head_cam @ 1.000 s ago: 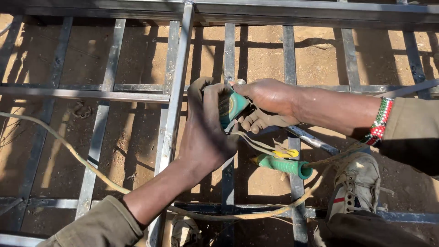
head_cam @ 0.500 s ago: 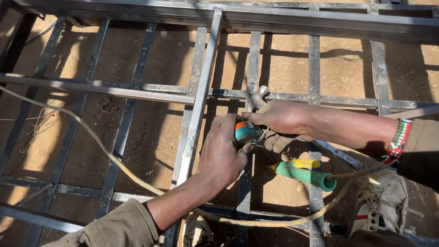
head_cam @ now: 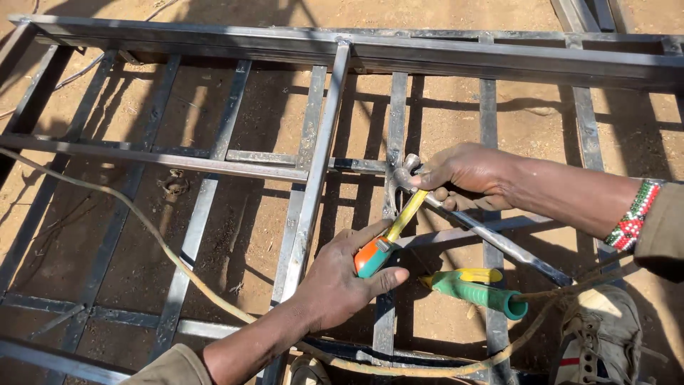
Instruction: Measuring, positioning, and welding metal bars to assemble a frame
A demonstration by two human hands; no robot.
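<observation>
— Two hands on one hammer (head_cam: 396,214), is that it?

— Yes, both mine. My left hand (head_cam: 342,281) has its grip clenched round the lower end of the handle, where the orange and teal rubber sleeve sits; the thumb lies over the top. My right hand (head_cam: 467,177) grasps the top end, fingers wrapped just under the steel claw head, which pokes out past my knuckles.

— What can't you make out?

— My right palm hides the neck where the yellow shaft meets the head, so I cannot tell how that join looks. My left fingers cover most of the sleeve. Both forearms run out of view, and my shoe (head_cam: 597,335) at the lower right is cut off by the edge.

— Where does the hammer sit?

— Tilted, head up and away from me, over the welded steel frame (head_cam: 313,178) that lies on the sandy ground. The head is right by the crossing of a vertical bar and the long cross rail; whether it touches the metal I cannot tell.

— Anything else close by?

— A green-handled tool (head_cam: 477,289) with a yellow part lies just right of my left hand, beside a loose slanting steel bar (head_cam: 513,249). A pale cable (head_cam: 157,235) curves across the frame, passes under my left arm and runs on towards the shoe. A beaded bracelet (head_cam: 630,222) sits on my right wrist.
</observation>
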